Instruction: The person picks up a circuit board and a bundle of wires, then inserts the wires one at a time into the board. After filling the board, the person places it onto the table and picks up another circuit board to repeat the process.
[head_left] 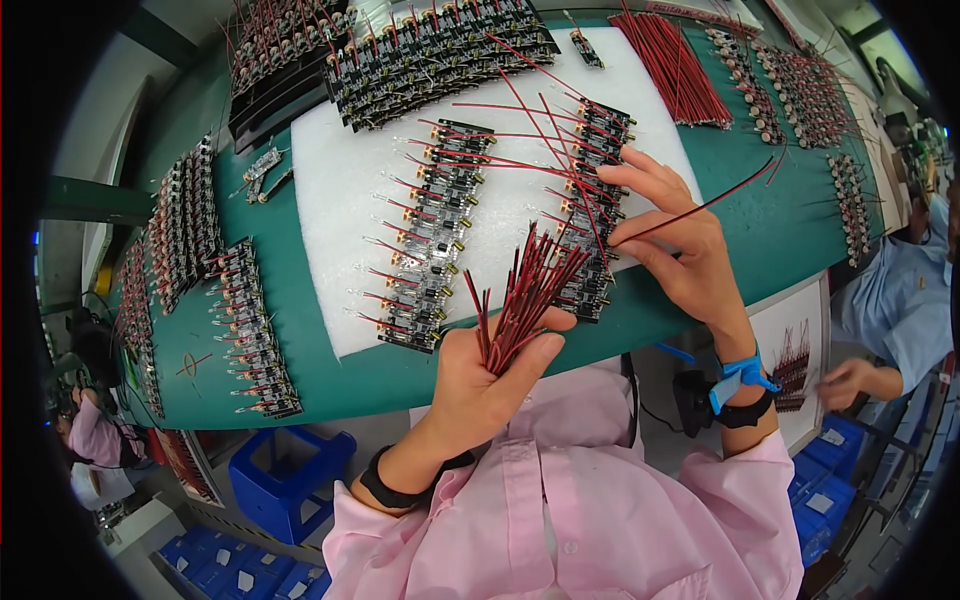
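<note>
My left hand [480, 385] is closed round a bundle of short red and black wires [525, 295], their ends fanning upward. My right hand [675, 225] pinches one red and black wire [705, 205] between thumb and finger, at the edge of the right-hand strip of circuit boards [585, 260]. Several loose red wires [520, 165] lie across that strip, reaching toward the left-hand strip of circuit boards [435, 235]. Each board there has a short red wire. Both strips rest on a white foam sheet [335, 240]. The left bundle covers part of the right strip's lower side.
Stacked board strips [440, 60] stand at the back, beside a pile of red wires [675, 70]. More strips [255, 330] lie on the green table mat [330, 395] at left, others [850, 205] at right. A blue stool [285, 480] stands below. Another person's hand [848, 383] is at right.
</note>
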